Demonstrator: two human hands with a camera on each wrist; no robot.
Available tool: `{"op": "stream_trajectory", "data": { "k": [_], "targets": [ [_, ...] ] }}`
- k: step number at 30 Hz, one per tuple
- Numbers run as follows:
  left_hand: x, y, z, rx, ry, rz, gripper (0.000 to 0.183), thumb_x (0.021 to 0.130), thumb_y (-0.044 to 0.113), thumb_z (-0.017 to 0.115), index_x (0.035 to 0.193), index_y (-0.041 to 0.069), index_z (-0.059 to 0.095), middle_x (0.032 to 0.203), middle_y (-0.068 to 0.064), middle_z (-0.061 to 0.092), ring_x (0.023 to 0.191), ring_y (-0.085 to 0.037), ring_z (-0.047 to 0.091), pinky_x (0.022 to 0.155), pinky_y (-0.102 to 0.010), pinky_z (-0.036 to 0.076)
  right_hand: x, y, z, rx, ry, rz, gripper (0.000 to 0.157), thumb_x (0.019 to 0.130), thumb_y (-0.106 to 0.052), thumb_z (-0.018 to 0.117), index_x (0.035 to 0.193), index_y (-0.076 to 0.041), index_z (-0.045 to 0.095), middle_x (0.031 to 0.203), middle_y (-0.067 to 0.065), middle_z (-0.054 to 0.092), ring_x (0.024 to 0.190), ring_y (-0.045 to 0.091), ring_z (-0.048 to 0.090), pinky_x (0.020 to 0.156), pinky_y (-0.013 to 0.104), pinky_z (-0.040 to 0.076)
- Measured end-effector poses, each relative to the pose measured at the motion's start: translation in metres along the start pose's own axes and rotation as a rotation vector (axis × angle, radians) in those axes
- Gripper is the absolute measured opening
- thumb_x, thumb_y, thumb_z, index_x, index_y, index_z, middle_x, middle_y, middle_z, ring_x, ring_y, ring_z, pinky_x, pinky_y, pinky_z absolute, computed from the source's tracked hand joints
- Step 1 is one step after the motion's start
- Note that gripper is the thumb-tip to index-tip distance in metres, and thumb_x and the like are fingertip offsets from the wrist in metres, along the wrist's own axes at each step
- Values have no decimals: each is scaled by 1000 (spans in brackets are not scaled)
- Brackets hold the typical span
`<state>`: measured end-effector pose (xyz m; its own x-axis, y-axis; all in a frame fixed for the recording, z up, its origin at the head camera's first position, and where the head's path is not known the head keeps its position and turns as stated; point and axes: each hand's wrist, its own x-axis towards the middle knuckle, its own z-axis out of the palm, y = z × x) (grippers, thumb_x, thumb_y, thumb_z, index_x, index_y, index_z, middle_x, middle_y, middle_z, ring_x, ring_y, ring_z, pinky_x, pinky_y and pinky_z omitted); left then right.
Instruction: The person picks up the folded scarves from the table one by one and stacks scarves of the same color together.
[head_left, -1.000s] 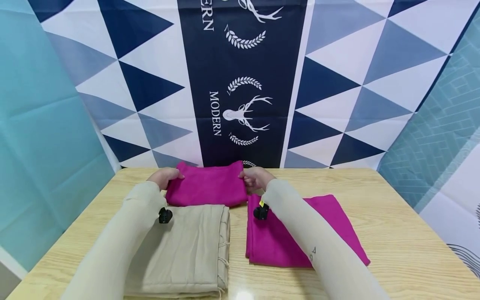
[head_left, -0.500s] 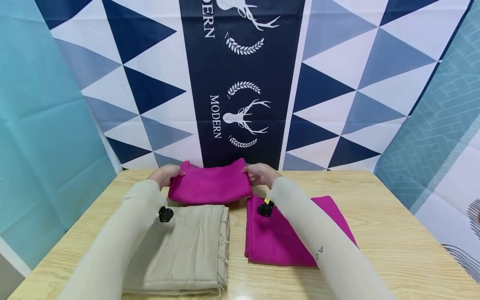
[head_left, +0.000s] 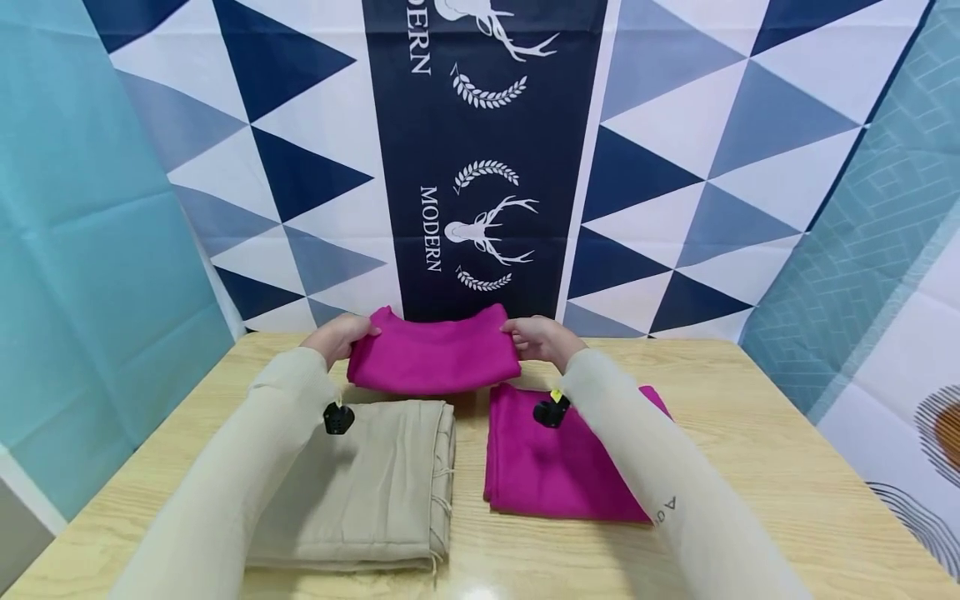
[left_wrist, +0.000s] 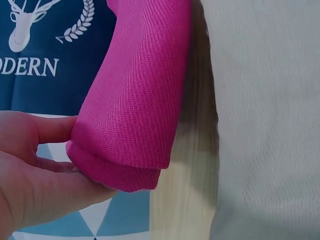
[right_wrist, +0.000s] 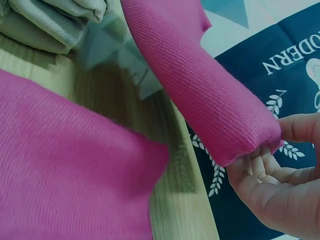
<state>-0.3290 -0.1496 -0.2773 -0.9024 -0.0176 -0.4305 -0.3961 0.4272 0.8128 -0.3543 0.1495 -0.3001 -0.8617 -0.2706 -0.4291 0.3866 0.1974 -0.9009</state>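
A folded magenta cloth [head_left: 435, 354] hangs between my two hands near the table's back edge, its middle sagging a little. My left hand [head_left: 341, 335] pinches its left end, thumb and fingers on either side of the layered edge in the left wrist view. The right end is pinched by my right hand [head_left: 546, 337], with the fingertips tucked under the fold in the right wrist view. Below the left forearm lies a folded beige cloth [head_left: 390, 483] with frayed threads along its right side. Another folded magenta cloth [head_left: 558, 467] lies flat under my right forearm, which covers part of it.
The wooden table [head_left: 757, 442] shows bare wood at the right and between the two lying cloths. A patterned curtain [head_left: 487, 125] with deer heads and triangles stands right behind the back edge. Teal sheeting [head_left: 97, 250] closes off the left side.
Both hands have lifted the magenta cloth slightly and shifted it to the right, so more of its front lower edge stands off the table. The head view has tilted a little.
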Motion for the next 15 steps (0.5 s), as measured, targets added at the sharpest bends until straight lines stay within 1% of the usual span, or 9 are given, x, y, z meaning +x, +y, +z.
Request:
{"op": "stream_trajectory", "data": {
  "k": [1,3,4,6,7,10,11,12,15],
  "targets": [
    [4,-1,0,-9,-1,4,47,99,9,40,142,-9,30,128,-15,43,111,-23,48,110,-37,41,-3,-1,-1,19,-5,4,10,98,-12,41,103,-4,44,81,-2,51,79,8,53,88,26,47],
    [12,-2,0,-26,-4,12,46,98,9,43,140,-8,33,131,-16,44,111,-24,50,109,-36,43,-8,-2,-3,43,-9,11,22,98,-13,42,117,-1,42,97,3,52,91,12,54,98,30,47],
    [27,-7,-4,-40,-27,30,44,96,10,48,135,-7,39,127,-16,48,106,-24,53,103,-34,47,-10,-2,-5,55,-8,11,28,98,-13,42,122,0,39,102,4,50,96,13,53,104,32,45],
    [33,-7,-3,-55,-36,43,43,95,10,52,133,-6,42,124,-16,50,103,-23,54,100,-33,49,-12,-1,-10,70,-1,4,34,98,-13,42,128,1,35,108,6,47,102,16,51,111,35,39],
    [33,-6,-1,-58,-41,53,42,94,10,53,132,-6,43,121,-14,51,100,-21,55,98,-32,50,-14,-1,-13,76,0,-5,33,98,-13,42,127,0,36,109,6,47,103,16,50,113,36,38],
    [23,2,8,-60,-44,77,40,95,10,51,130,-6,44,114,-11,51,94,-18,55,93,-28,51,-20,1,-24,80,-12,-24,22,98,-14,39,118,-2,39,107,5,47,99,14,50,109,34,39],
    [7,8,14,-52,-19,70,41,96,9,47,134,-7,41,116,-10,50,95,-16,54,94,-27,49,-22,2,-28,80,-18,-28,19,99,-14,39,115,-3,40,107,4,46,97,13,50,106,32,41],
    [3,11,17,-53,-24,75,39,97,9,46,133,-7,42,113,-9,50,93,-15,55,91,-25,50,-25,3,-31,76,-22,-28,17,99,-15,39,112,-5,40,106,4,46,95,12,50,101,30,42],
    [-11,16,25,-66,-32,86,34,97,7,46,128,-7,45,101,-6,50,80,-11,54,75,-19,49,-34,5,-40,74,-27,-30,15,100,-16,39,111,-6,39,109,4,45,93,11,51,88,23,47]
  ]
}}
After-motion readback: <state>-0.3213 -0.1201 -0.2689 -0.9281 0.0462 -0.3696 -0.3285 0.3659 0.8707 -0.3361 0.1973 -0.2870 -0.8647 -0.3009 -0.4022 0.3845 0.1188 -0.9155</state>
